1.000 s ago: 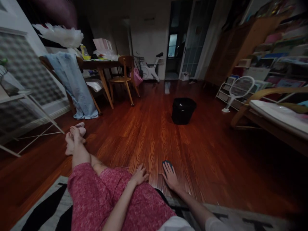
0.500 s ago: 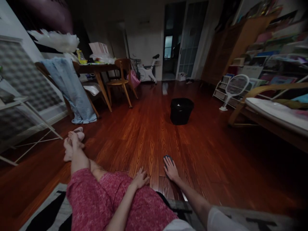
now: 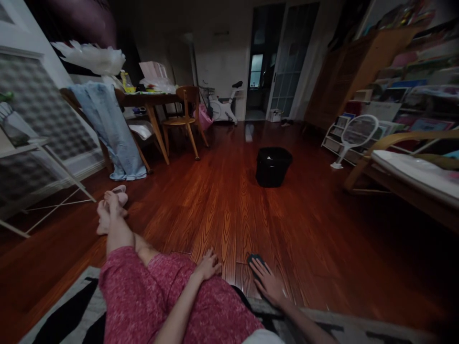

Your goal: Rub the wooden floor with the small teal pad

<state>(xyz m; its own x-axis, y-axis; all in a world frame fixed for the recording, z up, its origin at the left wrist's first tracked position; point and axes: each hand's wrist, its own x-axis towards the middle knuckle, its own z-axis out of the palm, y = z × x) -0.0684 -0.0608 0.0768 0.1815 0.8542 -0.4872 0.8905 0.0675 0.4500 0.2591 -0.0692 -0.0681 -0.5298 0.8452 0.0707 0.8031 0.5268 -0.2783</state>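
My right hand (image 3: 267, 282) lies palm down over a dark, rounded computer mouse (image 3: 253, 258) on the wooden floor (image 3: 222, 205). Its fingers cover most of the mouse, leaving the front end showing. On the pink shorts (image 3: 175, 286) rests my left hand (image 3: 208, 265), its fingers loosely apart and holding nothing. Farther off on the floor stands a black bin-like container (image 3: 274, 169), away from both hands.
My outstretched legs (image 3: 120, 229) cross near pink slippers (image 3: 121, 193). A patterned rug (image 3: 68, 310) lies under me. Left are a table (image 3: 152, 99) and chair (image 3: 184, 122); right, a cushioned wooden seat (image 3: 416, 167) and a white racket-shaped object (image 3: 358, 131).
My right hand has drawn back toward my body and slightly right, bringing the mouse along the floor with it. My left hand stays on the shorts. The view has shifted slightly.
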